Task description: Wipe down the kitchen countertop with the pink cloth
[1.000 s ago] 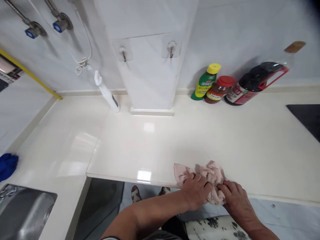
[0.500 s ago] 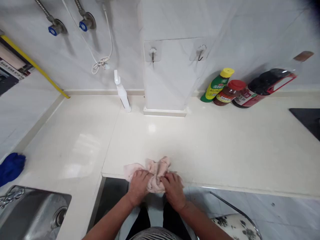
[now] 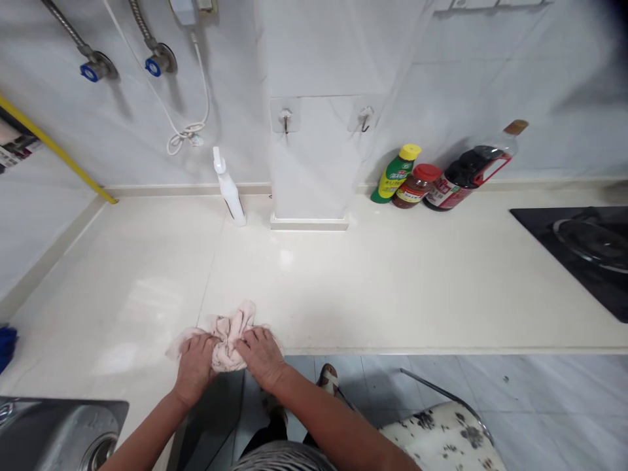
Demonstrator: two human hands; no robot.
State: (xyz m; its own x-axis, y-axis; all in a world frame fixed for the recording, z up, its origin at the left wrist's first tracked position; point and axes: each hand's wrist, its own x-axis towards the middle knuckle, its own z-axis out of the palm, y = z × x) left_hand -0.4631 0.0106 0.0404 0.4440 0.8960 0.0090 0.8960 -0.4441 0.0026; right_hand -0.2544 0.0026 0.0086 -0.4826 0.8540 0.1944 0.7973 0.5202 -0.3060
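A crumpled pale pink cloth [image 3: 228,345] lies across the front edge of the white countertop [image 3: 392,281], near the inner corner by the sink. On its left side my left hand [image 3: 196,366] is closed over the fabric. My right hand [image 3: 262,353] grips the cloth's right side, its fingers curled into the folds. Part of the cloth bunches up between the two hands, and a flap spreads out past the left fingers. The fingertips are partly hidden in the fabric.
A white spray bottle [image 3: 229,190] stands by the wall. Further right are a green-yellow bottle [image 3: 396,173], a red-lidded jar [image 3: 416,186] and a dark sauce bottle [image 3: 466,173]. A black stove [image 3: 583,248], steel sink [image 3: 63,432], blue cloth [image 3: 6,347] and floral-seated chair [image 3: 441,435] surround the counter.
Both hands have moved left along the counter's front edge with the pink cloth, toward the corner by the sink. The view has shifted, bringing more of the stove into sight.
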